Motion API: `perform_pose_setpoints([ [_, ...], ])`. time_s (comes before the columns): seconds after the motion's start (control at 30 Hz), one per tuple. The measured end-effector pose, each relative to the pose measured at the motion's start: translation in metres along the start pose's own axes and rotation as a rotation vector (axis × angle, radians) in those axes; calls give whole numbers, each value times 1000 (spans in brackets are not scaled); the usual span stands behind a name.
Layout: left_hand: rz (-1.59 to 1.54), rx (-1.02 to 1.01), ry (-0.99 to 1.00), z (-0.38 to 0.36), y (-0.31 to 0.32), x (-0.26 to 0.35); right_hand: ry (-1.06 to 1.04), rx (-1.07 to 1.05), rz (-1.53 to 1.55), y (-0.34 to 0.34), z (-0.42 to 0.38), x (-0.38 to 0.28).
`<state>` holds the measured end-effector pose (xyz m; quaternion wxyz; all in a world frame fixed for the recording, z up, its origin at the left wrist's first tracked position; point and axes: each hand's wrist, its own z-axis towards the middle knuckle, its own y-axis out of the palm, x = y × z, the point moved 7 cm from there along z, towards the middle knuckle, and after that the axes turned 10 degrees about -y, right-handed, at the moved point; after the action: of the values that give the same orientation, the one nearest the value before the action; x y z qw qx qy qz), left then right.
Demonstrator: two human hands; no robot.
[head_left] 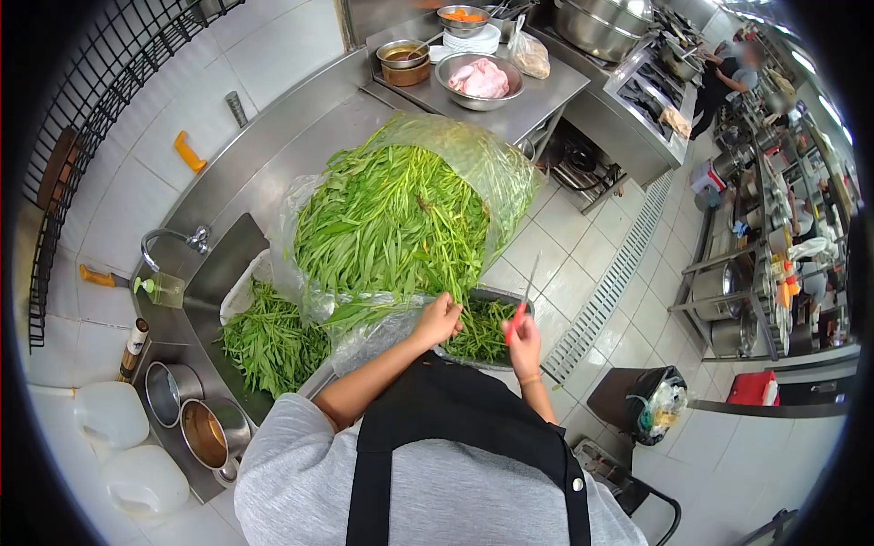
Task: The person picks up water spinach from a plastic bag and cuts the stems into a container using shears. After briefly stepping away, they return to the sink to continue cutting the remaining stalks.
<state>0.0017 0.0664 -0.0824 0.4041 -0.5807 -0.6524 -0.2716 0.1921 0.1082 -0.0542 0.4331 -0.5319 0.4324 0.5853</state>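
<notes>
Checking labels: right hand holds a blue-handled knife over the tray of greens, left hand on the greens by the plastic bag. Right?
One thing is wrong: the head view shows the knife in the right hand has a red handle, not blue. The rest holds: it is over the tray of greens, and the left hand rests on greens beside the plastic bag.
</notes>
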Motion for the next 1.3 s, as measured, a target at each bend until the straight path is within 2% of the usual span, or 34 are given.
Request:
perform_pose_setpoints([
  [0.07, -53, 2, 27, -1, -2, -2, -144, 43, 35, 25, 37, -15],
  [0.13, -69, 5, 21, -6, -4, 0, -294, 64, -196, 39, 77, -10],
  [0.23, -81, 7, 63, -13, -4, 4, -273, 19, -92, 77, 115, -18],
  [0.3, 100, -13, 133, -22, 5, 10, 3, -104, 255, 106, 121, -14],
  [0.33, 133, -44, 145, -30, 11, 13, 3, -120, 260, 108, 121, -9],
  [0.4, 423, -164, 201, -40, 22, 19, -308, -240, -280, 102, 113, -16],
  [0.43, 418, -148, 201, -39, 16, 17, -325, -232, -344, 95, 101, -16],
  [0.5, 775, -119, 268, -38, 11, 11, -342, -104, -356, 71, 70, -12],
  [0.53, 770, -110, 269, -36, 5, 16, -298, -30, -298, 61, 54, -21],
  [0.6, 754, 218, 194, -27, -36, 42, -323, 15, -320, 35, 29, 3],
  [0.67, 535, 438, 251, -19, -73, 73, -350, -11, -563, 15, 7, 20],
  [0.73, 671, 853, 514, -31, -107, 127, -344, -8, -742, -11, -11, 49],
  [0.8, 619, 1220, 572, -30, -135, 150, -313, -13, -767, -33, -24, 62],
  [0.83, 617, 1224, 574, -17, -144, 154, -293, -11, -761, -40, -30, 63],
  [0.9, 642, 1251, 400, 3, -166, 148, -245, -48, -681, -48, -36, 66],
  [0.93, 639, 1250, 405, 2, -169, 146, -248, -44, -683, -50, -38, 64],
  [1.0, 526, 1095, 367, 7, -173, 137, 36, -104, -228, -46, -37, 80],
  [1.03, 412, 971, 333, 5, -172, 132, 35, -200, -198, -31, -33, 56],
  [1.07, 414, 963, 336, -3, -167, 129, 37, -193, -198, -23, -27, 42],
  [1.17, 268, 883, 356, -25, -153, 109, 323, -370, 56, 23, -18, 16],
  [1.2, 208, 838, 360, -29, -149, 102, 329, -370, 56, 33, -9, 5],
  [1.27, 148, 799, 354, -37, -146, 89, 349, -619, 137, 69, -1, -12],
  [1.3, 136, 792, 338, -40, -144, 85, 353, -627, 138, 80, 6, -18],
])
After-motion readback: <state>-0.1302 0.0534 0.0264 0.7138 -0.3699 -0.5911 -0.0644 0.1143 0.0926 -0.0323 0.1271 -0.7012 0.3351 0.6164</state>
